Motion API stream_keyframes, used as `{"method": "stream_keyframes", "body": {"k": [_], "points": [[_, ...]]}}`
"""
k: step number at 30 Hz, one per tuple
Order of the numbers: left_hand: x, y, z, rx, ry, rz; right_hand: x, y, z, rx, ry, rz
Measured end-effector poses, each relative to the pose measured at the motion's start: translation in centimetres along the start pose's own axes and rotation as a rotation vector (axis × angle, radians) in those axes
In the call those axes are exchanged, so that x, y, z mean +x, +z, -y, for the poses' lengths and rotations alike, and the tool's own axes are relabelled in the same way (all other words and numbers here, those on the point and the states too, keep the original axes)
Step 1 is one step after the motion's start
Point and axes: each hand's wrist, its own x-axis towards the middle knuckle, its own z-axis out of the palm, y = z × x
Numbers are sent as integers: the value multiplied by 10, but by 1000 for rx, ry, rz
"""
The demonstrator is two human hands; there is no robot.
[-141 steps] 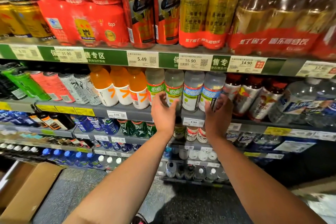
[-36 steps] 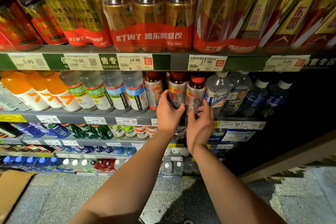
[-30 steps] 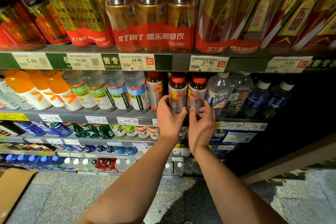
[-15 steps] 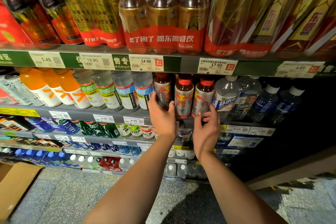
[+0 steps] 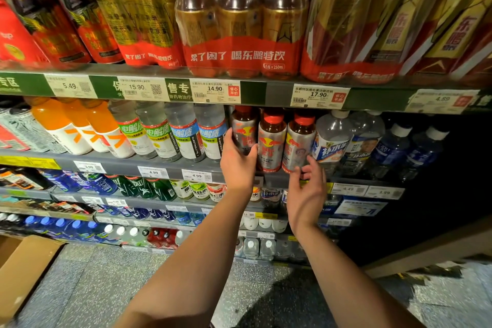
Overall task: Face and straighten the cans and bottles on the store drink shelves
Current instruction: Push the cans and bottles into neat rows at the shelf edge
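Was a shop, plainly a supermarket drinks aisle. Showed tiered shelves [image 5: 170, 165] crowded with bottles [image 5: 183, 132] and shrink-wrapped packs [image 5: 239, 24] from nine to three o'clock, price tags [image 5: 214, 90] clipped along every shelf edge, a speckled floor [image 5: 87, 287] and a cardboard box [image 5: 24, 271] at seven o'clock.

Three red-capped brown bottles [image 5: 271, 141] upright, side by side on middle shelf, silver-red labels forward.
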Motion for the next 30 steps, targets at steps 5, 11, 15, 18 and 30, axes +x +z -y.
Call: {"method": "stream_keyframes", "body": {"k": [5, 11, 15, 18, 30], "points": [[-4, -10, -1, -37, 12, 32, 4, 1, -1, -23, 13, 11], [-12, -22, 11, -47, 60, 57, 7, 1, -1, -29, 11, -2], [-12, -23, 12, -70, 49, 83, 4, 2, -1, -17, 10, 15], [-14, -24, 12, -93, 47, 71, 4, -1, -1, -3, -5, 19], [-63, -31, -10, -169, 294, 9, 8, -36, -16, -84, -4, -186]]}}
